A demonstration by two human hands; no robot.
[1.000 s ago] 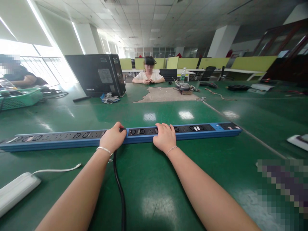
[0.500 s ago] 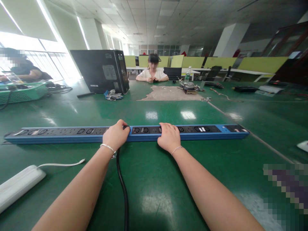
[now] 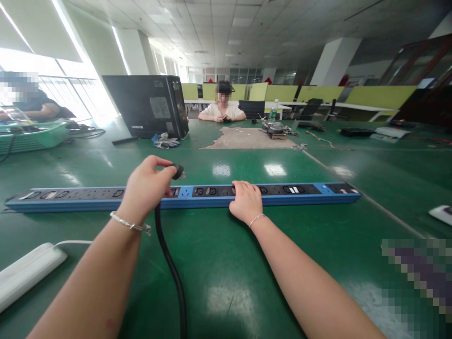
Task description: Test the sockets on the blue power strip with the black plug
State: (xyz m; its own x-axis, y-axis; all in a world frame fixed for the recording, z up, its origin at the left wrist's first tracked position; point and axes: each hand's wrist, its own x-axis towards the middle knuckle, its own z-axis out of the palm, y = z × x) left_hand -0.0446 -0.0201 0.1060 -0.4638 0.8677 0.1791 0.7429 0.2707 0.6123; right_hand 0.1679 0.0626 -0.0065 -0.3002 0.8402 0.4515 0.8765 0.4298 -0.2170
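A long blue and black power strip (image 3: pixel 208 202) lies across the green table, its sockets facing up. Above its left half, my left hand (image 3: pixel 146 186) pinches a black plug (image 3: pixel 178 172) whose metal prongs point right, clear of the sockets. From under that hand a thick black cable (image 3: pixel 173 268) runs down toward the bottom of the view. My right hand (image 3: pixel 247 200) is wrapped over the strip right of its middle, fingers on top and thumb at the near side. A blue socket (image 3: pixel 185 191) shows between the hands.
At the left are a white power strip (image 3: pixel 31 270) and a green basket (image 3: pixel 35 136). A black computer case (image 3: pixel 148 106) stands behind, with gloves (image 3: pixel 165 141) beside it. One person (image 3: pixel 222 109) sits across the table, another at far left. A bottle (image 3: pixel 274 110) stands at the back.
My left hand has lifted the black plug off the blue socket and moved up and left, tilting the plug so its prongs show. My right hand remains on the strip.
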